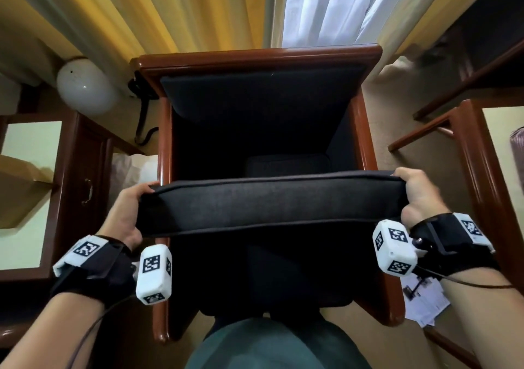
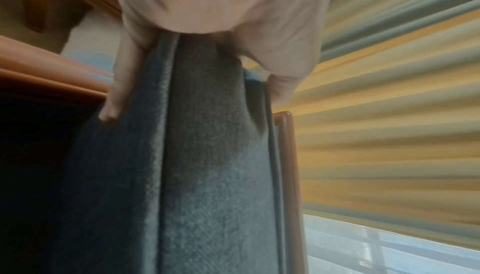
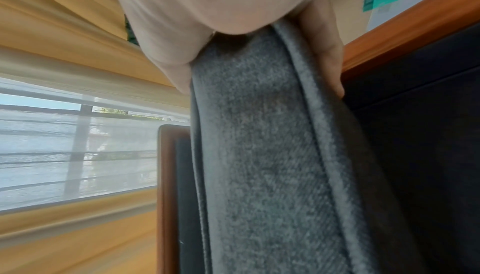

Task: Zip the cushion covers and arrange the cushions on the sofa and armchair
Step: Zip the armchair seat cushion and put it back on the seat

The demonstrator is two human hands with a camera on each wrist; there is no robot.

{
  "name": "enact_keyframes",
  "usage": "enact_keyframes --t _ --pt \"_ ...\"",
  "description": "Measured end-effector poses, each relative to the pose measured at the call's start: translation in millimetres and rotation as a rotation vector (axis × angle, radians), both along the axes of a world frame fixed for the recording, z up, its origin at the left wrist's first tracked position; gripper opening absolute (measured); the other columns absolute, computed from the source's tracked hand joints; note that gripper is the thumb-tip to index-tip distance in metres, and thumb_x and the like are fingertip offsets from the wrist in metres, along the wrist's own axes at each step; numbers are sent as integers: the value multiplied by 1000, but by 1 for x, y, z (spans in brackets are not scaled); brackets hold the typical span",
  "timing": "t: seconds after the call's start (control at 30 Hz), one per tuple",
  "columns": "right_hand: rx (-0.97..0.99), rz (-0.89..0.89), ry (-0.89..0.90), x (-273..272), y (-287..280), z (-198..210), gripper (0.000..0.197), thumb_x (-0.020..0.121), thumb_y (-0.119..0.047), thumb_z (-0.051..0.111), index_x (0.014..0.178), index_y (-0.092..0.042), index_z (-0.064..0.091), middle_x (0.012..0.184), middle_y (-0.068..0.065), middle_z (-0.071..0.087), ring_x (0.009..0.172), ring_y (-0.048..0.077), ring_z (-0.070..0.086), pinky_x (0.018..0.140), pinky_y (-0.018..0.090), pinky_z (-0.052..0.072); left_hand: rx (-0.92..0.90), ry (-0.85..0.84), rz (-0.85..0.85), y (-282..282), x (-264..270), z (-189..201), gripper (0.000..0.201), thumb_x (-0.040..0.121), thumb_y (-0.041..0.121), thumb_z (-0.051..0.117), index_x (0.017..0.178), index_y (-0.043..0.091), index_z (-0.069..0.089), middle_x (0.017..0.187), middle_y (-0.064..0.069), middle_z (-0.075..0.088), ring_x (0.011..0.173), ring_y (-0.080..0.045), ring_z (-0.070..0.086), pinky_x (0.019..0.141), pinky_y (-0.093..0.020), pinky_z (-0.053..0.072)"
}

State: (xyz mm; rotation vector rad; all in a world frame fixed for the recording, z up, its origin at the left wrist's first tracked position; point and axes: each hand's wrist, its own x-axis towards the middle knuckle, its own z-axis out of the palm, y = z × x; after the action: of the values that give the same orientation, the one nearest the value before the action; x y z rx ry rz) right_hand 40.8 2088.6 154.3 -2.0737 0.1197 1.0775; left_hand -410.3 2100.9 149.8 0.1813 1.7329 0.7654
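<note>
A dark grey piped seat cushion point(image 1: 269, 207) hangs level above the armchair point(image 1: 255, 65), a red-brown wooden frame with dark upholstery. My left hand point(image 1: 127, 212) grips the cushion's left end and my right hand point(image 1: 419, 195) grips its right end. In the left wrist view the fingers point(image 2: 116, 97) lie on one face of the cushion point(image 2: 207, 155) and the thumb on the other. The right wrist view shows the same grip from the other end, fingers point(image 3: 327, 52) curled over the cushion point(image 3: 259, 144). A dark back cushion point(image 1: 255, 96) leans against the chair's backrest. No zip shows.
A wooden side table point(image 1: 71, 170) with a white globe lamp point(image 1: 85, 87) stands left of the chair. Another wooden table point(image 1: 482, 141) stands to the right. Papers point(image 1: 425, 297) lie on the floor by the chair's right side. Yellow and white curtains point(image 1: 198, 8) hang behind.
</note>
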Motion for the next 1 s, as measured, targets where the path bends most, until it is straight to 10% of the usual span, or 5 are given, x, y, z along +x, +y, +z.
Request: enact_keyframes --t 0.43,0.63,0.73,0.83,1.0 --pt "161 120 42 14 57 46 28 62 -32 59 85 -23 71 83 0 67 70 25 64 63 47 57 324 55 -92 89 11 73 27 84 16 41 78 23 67 71 6 64 59 -11 64 59 -20 57" --pt "133 23 35 16 90 -11 80 44 -35 72 122 -18 62 106 7 71 88 31 74 59 46 57 256 69 -92 118 16 27 22 75 23 50 86 26 69 82 4 65 71 -17 64 77 -32 54" --pt "128 54 10 0 97 -26 53 58 -35 73 106 -14 68 102 8 72 71 26 69 51 35 56 156 174 -80 121 11 -20 33 63 37 58 91 29 74 94 3 70 87 -22 65 81 -36 54" --pt "59 125 -66 -16 114 -23 33 68 -40 71 85 -17 54 100 7 69 77 23 66 65 38 58 112 383 -112 134 -22 -91 48 57 54 53 96 38 75 114 3 71 107 -25 65 98 -49 51" --pt "-55 261 -319 -13 167 -29 68 79 -55 59 129 -9 53 130 14 61 117 33 58 101 39 45 56 650 -245 166 24 -43 53 96 43 30 130 12 57 140 -20 52 127 -40 45 107 -42 31"
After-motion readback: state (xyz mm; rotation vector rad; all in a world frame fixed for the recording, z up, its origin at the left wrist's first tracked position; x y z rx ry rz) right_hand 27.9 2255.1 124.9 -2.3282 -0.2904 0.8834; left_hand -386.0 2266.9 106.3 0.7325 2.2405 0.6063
